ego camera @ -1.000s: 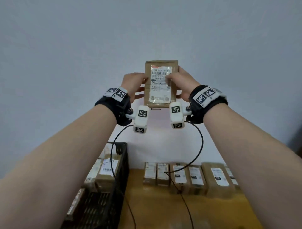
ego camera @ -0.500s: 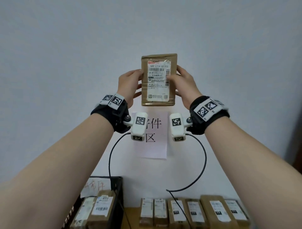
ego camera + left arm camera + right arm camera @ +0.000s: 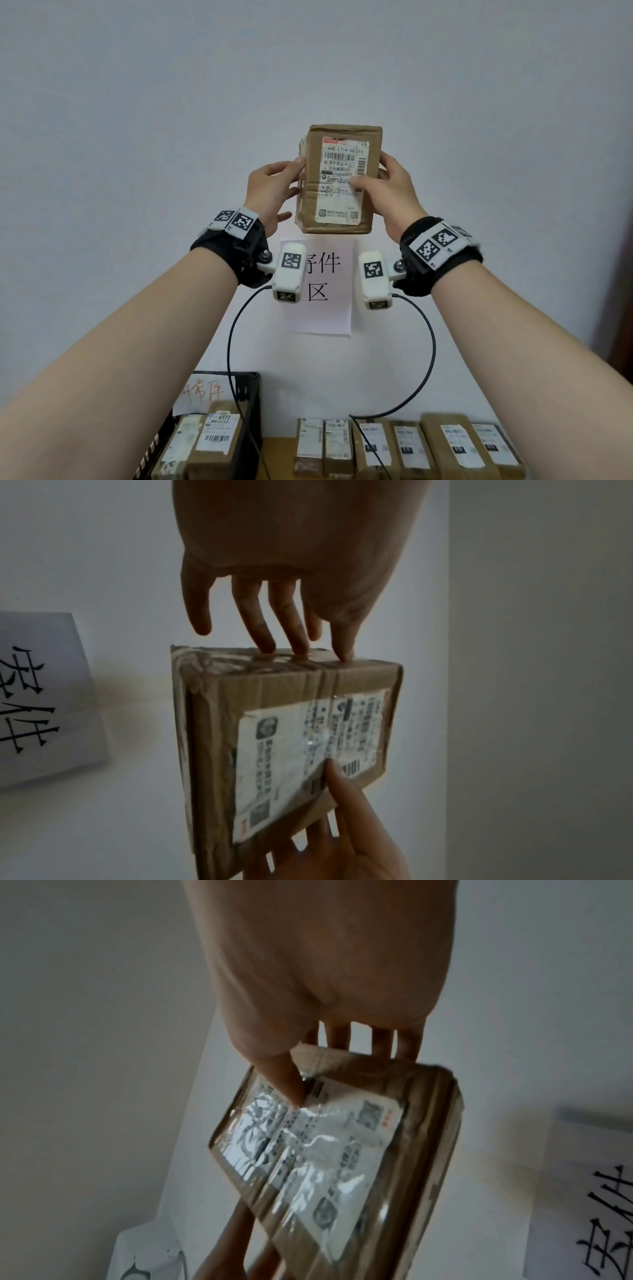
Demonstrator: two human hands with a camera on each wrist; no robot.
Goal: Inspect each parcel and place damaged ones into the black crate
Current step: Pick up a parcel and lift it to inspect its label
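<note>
Parcel (image 3: 337, 180) up at eye level against the wall, between both our hands, well above the table (image 3: 277, 459). Left hand (image 3: 270, 195) holds its left side: in the left wrist view, fingertips (image 3: 301, 653) press on the taped side face, fingers fairly straight, pinky off the box. Right hand (image 3: 394, 192) grips the right edge, thumb (image 3: 359, 181) across the label (image 3: 340, 181), other fingers wrapped behind.

Step in hand, as we judge it: inspection. To do it well we should turn the box slowly so each face comes to the camera, check corners and seams, and keep thumbs off the label. Tape on the left side face looks wrinkled and the cardboard creased there; whether that counts as damage we cannot say from here. Grip is light, at the edges only, so rotate one hand at a time or it may slip.

Writing: label top line reads "642 L714-08 015" or close, barcode under it, Chinese lines below mostly too small. White sheet (image 3: 322, 291) on the wall behind shows "件" and "区", first character half hidden by the wrist camera. Black crate (image 3: 251, 418), low left, carries a paper with orange handwriting, not legible; a parcel inside it shows "4977". Row of parcels (image 3: 404, 448) along the table back, labels too small to read.
</note>
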